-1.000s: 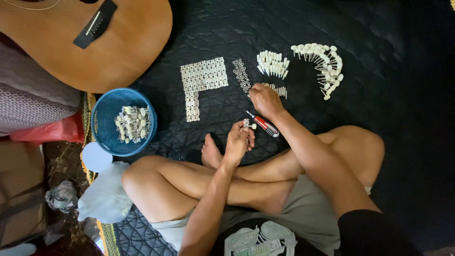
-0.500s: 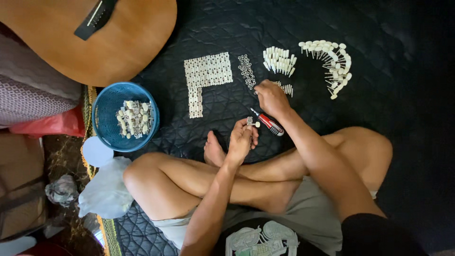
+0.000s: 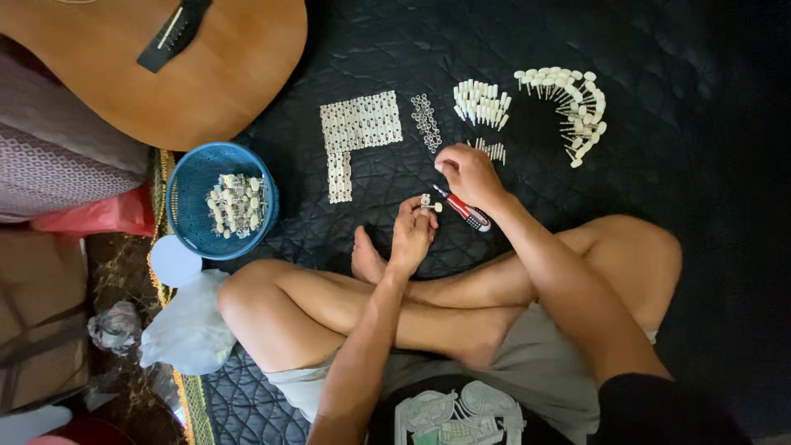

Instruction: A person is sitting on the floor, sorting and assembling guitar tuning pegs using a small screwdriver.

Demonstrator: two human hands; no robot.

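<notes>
On a dark quilt (image 3: pixel 659 247), two hands worked beside one blue basket (image 3: pixel 185 185).
Left hand (image 3: pixel 412 235) pinched one small white part (image 3: pixel 428 203); right hand (image 3: pixel 470 173) closed around one red screwdriver (image 3: pixel 468 213).

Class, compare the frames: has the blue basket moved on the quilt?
No. The blue basket still sits equally far left of the L-shaped white grid; only the view shifted.

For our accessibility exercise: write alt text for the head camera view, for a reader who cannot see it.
A person sits cross-legged on a dark quilt, left hand pinching a small white part, right hand holding a red-handled screwdriver. Sorted groups of small white parts lie ahead, beside a blue basket and a guitar.
</notes>
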